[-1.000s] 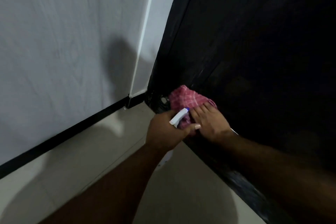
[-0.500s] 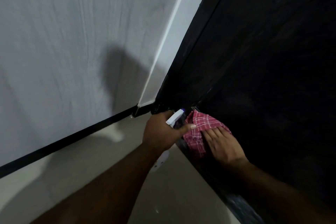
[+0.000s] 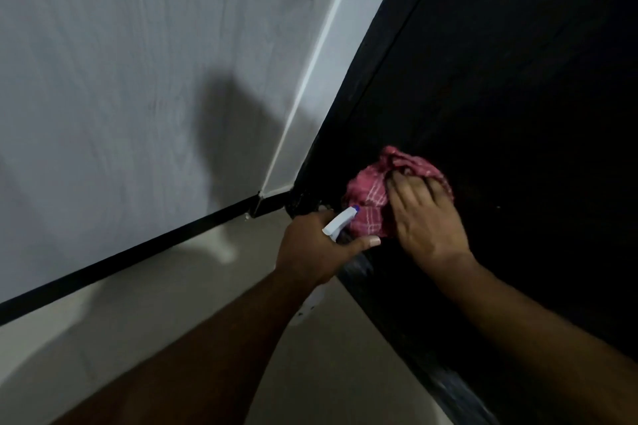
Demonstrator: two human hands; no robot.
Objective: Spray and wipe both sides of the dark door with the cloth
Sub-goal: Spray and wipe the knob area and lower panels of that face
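The dark door [image 3: 518, 86] fills the right side of the view, its lower edge running down to the floor. A red checked cloth [image 3: 371, 198] is bunched against the door's lower part. My right hand [image 3: 426, 221] lies on the cloth with fingers spread and presses it to the door. My left hand [image 3: 316, 248] grips a white spray bottle [image 3: 340, 222] by its neck, the nozzle with a blue tip pointing at the cloth. The bottle's body is mostly hidden under my hand.
A white wall [image 3: 121, 79] with a black skirting strip [image 3: 138, 248] stands on the left and meets the door frame at a corner [image 3: 259, 198]. A pale tiled floor [image 3: 172, 314] lies below.
My right hand has slid the cloth up and to the right on the door. The left hand keeps its grip on the bottle and stays close to the door's edge.
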